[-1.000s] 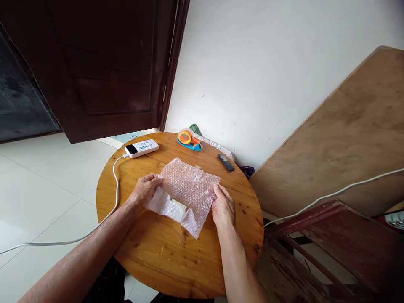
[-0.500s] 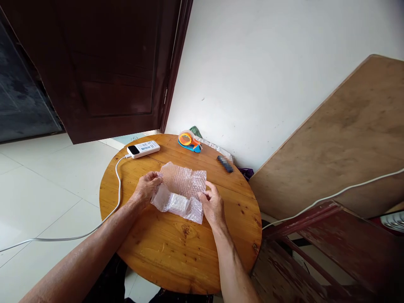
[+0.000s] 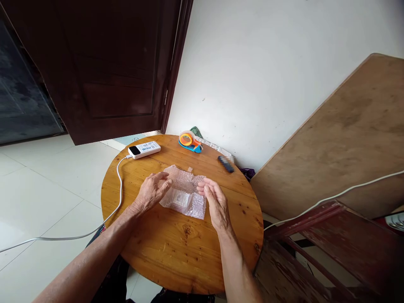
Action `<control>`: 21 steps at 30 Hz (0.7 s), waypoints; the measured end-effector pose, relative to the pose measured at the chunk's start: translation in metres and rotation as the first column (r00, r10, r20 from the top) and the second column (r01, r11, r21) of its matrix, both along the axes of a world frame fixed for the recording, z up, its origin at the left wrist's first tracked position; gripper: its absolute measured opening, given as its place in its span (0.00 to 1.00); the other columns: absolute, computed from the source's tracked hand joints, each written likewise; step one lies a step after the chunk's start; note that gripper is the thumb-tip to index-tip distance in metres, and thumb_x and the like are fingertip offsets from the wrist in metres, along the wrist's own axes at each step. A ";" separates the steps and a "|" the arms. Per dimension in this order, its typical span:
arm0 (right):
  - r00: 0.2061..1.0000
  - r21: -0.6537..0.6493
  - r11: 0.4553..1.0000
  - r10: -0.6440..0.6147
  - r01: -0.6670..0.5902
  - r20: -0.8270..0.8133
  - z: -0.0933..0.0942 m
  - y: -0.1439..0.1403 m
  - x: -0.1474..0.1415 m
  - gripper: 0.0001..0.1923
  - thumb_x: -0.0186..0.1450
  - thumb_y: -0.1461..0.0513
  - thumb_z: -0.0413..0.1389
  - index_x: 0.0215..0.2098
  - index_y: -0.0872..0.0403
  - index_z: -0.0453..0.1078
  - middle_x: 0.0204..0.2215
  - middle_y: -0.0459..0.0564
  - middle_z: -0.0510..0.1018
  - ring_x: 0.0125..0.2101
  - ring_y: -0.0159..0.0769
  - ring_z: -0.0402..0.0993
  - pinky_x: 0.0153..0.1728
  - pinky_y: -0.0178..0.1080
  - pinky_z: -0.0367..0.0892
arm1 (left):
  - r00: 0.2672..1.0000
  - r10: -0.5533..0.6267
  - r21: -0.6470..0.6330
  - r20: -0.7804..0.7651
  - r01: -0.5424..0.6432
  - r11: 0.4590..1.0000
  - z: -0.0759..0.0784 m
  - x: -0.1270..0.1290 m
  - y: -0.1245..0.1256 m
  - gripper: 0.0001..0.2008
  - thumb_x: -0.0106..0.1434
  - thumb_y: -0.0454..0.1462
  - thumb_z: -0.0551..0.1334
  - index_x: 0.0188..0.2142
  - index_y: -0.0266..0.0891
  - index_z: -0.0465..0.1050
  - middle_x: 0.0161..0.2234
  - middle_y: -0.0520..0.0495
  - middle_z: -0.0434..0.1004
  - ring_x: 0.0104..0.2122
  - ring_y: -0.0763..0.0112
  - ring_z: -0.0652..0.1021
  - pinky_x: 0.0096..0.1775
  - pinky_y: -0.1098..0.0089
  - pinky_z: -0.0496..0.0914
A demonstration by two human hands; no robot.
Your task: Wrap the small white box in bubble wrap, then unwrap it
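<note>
A sheet of clear bubble wrap [image 3: 180,176] lies on the round wooden table [image 3: 164,244], its near part folded over a small flat pale item [image 3: 181,199] that shows only dimly through the plastic. Over the left end of the wrap is my left hand [image 3: 152,190], fingers loosely bent and apart. My right hand [image 3: 216,200] is at the right end, palm turned inward, its fingers stretched out. Neither hand grips the wrap; whether the fingertips touch it I cannot tell. A small tab [image 3: 190,169] sticks up at the sheet's far edge.
Toward the back stand an orange and blue tape dispenser [image 3: 190,141] and a white device [image 3: 144,150] with a white cable [image 3: 120,185] running off the left edge. A dark, partly blurred object [image 3: 226,164] lies at the back right. A wooden board [image 3: 341,122] leans on the wall.
Both hands have let go of the bubble wrap and opened. The raised far part of the wrap has sunk lower, and my left hand has shifted right over it.
</note>
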State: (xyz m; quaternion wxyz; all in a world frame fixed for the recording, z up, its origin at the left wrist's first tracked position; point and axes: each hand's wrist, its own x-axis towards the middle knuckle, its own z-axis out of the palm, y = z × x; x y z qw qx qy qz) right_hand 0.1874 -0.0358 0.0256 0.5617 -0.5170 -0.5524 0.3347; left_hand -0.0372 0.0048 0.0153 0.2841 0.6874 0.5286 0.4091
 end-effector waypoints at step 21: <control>0.899 -0.268 0.932 0.322 -0.245 0.298 0.021 -0.057 -0.004 0.11 0.66 0.56 0.55 0.42 0.53 0.73 0.35 0.49 0.80 0.34 0.35 0.76 0.37 0.38 0.71 | 0.920 -0.251 0.039 -0.302 0.275 0.961 0.013 -0.016 -0.047 0.19 0.56 0.38 0.64 0.49 0.43 0.76 0.40 0.43 0.81 0.36 0.59 0.80 0.38 0.64 0.72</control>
